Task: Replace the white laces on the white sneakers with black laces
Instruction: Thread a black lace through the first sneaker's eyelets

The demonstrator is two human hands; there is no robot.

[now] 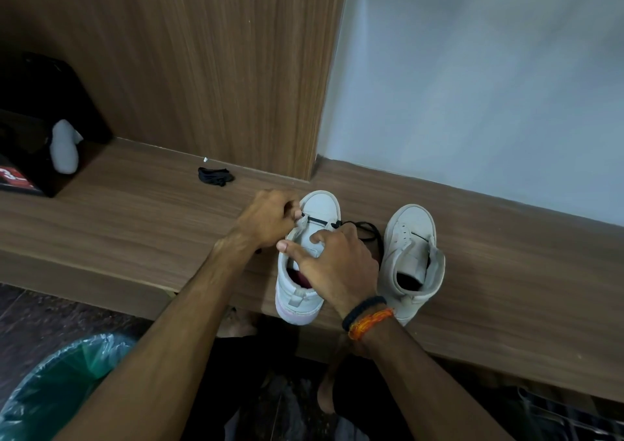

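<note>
Nearest, at the lower left, a round bin [50, 390] holds a green plastic liner, crinkled and shiny; what lies inside it I cannot tell. On the wooden ledge [135, 224], with its brown straight grain, two white sneakers stand side by side with the toes pointing away. The left sneaker [305, 292] has one black lace [319, 220] crossing its lowest eyelets, and the loose end curls on the wood between the two shoes. The left hand [266, 219] has curled fingers that pinch the lace at the left eyelet. The right hand [332, 265] presses on the tongue with spread fingers; two cord bracelets, one black and one orange, are on its wrist. The right sneaker [410, 258] has no lace. Farther back lies one bundled black lace [216, 175], and at the far left a dark box [30, 177].
</note>
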